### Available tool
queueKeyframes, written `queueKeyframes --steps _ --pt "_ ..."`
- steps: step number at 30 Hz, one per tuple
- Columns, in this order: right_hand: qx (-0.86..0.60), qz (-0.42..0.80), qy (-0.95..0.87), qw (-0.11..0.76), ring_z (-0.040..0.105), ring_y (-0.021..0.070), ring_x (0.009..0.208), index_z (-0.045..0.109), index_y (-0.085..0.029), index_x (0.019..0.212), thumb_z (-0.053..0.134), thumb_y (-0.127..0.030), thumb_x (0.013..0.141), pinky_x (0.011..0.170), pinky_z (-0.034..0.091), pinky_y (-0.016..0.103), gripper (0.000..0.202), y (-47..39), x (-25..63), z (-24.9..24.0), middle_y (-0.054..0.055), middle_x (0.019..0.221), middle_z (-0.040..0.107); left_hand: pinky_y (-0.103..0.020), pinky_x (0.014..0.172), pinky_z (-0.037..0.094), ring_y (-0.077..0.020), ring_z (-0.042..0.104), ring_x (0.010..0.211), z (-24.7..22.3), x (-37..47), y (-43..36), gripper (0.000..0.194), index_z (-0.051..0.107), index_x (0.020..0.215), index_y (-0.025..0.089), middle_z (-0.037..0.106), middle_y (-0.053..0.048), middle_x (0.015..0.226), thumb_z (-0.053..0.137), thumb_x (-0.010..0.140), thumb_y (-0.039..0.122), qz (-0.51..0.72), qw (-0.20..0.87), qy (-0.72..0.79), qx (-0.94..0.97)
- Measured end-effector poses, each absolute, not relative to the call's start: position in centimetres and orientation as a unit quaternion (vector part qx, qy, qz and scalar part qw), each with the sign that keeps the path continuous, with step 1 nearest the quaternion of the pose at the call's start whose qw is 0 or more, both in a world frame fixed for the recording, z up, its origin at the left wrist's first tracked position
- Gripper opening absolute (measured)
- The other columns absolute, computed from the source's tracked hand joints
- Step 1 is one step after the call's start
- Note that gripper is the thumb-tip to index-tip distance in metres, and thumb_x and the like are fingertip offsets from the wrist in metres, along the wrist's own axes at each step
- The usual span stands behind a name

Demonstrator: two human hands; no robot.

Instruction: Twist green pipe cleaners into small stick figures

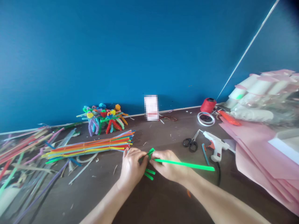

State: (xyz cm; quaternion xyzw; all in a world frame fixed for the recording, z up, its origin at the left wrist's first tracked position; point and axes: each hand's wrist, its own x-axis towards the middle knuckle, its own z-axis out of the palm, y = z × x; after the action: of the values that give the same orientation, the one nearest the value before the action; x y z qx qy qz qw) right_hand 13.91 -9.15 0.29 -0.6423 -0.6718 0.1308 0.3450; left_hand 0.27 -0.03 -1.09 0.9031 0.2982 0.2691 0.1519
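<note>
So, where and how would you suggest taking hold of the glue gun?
I'd grip the glue gun by its handle, bringing the right hand in from the near side. It lies on its side, handle towards you, orange trigger on the left, nozzle pointing away and left. Keep off the nozzle, and mind the black cord below the handle.

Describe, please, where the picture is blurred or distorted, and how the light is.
Head view: loose strips at left and white rolls at right look smeared; the upright card is pixelated; the blue wall darkens toward the top right corner.
</note>
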Motion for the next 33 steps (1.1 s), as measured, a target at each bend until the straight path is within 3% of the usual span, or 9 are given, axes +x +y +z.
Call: queueKeyframes --steps 3,7,14,18,22,25,28,33 --pt "-0.642 0.061 -0.693 0.322 0.049 0.0122 0.055 0.053 -0.019 0.061 0.045 -0.021 0.081 0.055 0.036 0.022 0.021 -9.2 14.0 0.2 0.000 0.057 0.052 -0.047 0.091 0.024 -0.0196 0.052 0.080 -0.7 0.3 -0.5 0.015 0.064 0.076 0.022 0.062 0.000 0.067 0.049 0.075 0.020 0.243 0.119 0.286 0.919" --pt "-0.641 0.050 -0.644 0.414 0.053 0.0158 0.073 0.057 -0.018 0.069 0.049 -0.018 0.077 0.069 0.040 0.026 0.011 -8.8 14.4 0.2 0.004 0.072 0.057 -0.052 0.096 0.014 -0.0206 0.050 0.084 -0.4 0.2 -0.8 0.015 0.064 0.078 0.024 0.061 0.000 0.067 0.050 0.076 0.020 0.220 0.102 0.248 0.938" --pt "-0.603 0.358 -0.495 0.513 0.049 0.0094 0.052 0.061 -0.015 0.069 0.056 -0.025 0.073 0.052 0.039 0.020 0.011 -7.9 15.8 0.0 -0.002 0.057 0.054 -0.056 0.097 0.000 -0.0194 0.049 0.087 -0.2 0.3 -0.8 0.015 0.063 0.077 0.024 0.063 0.001 0.072 0.049 0.078 0.021 0.195 0.122 0.164 0.959" --pt "-0.591 0.448 -0.405 0.534 0.045 0.0069 0.044 0.060 -0.014 0.070 0.062 -0.029 0.068 0.045 0.037 0.019 0.016 -7.8 15.7 -0.2 -0.004 0.050 0.052 -0.056 0.097 -0.001 -0.0183 0.049 0.086 0.0 0.3 -1.0 0.014 0.063 0.076 0.024 0.062 0.001 0.068 0.049 0.079 0.021 0.189 0.143 0.129 0.963" --pt "-0.625 0.447 -0.341 0.541 0.043 0.0061 0.039 0.060 -0.013 0.070 0.061 -0.030 0.068 0.040 0.034 0.018 0.017 -7.6 15.5 -0.6 -0.004 0.047 0.051 -0.053 0.098 0.003 -0.0165 0.050 0.084 -0.1 0.2 -1.0 0.014 0.062 0.078 0.023 0.061 0.001 0.069 0.048 0.079 0.021 0.217 0.164 0.109 0.956" --pt "-0.643 0.423 -0.334 0.544 0.040 0.0057 0.038 0.061 -0.013 0.071 0.059 -0.031 0.069 0.038 0.030 0.017 0.018 -7.5 15.5 -0.7 -0.004 0.046 0.051 -0.048 0.096 0.017 -0.0150 0.050 0.078 -0.3 0.3 -0.9 0.013 0.061 0.076 0.020 0.059 0.000 0.069 0.048 0.079 0.019 0.241 0.181 0.124 0.945" --pt "-0.649 0.410 -0.327 0.551 0.039 0.0058 0.037 0.062 -0.013 0.071 0.060 -0.032 0.069 0.037 0.030 0.018 0.019 -7.4 15.6 -0.7 -0.004 0.045 0.051 -0.037 0.081 0.035 -0.0155 0.049 0.074 -0.7 0.3 -0.7 0.011 0.059 0.077 0.018 0.058 -0.002 0.069 0.048 0.079 0.018 0.256 0.205 0.129 0.936" --pt "-0.638 0.426 -0.333 0.548 0.039 0.0058 0.036 0.061 -0.014 0.070 0.059 -0.033 0.069 0.037 0.030 0.018 0.019 -7.4 15.6 -0.8 -0.004 0.045 0.050 -0.028 0.066 0.038 -0.0150 0.047 0.070 -1.0 0.5 -0.8 0.011 0.057 0.079 0.015 0.058 -0.004 0.070 0.047 0.080 0.016 0.260 0.246 0.119 0.926"
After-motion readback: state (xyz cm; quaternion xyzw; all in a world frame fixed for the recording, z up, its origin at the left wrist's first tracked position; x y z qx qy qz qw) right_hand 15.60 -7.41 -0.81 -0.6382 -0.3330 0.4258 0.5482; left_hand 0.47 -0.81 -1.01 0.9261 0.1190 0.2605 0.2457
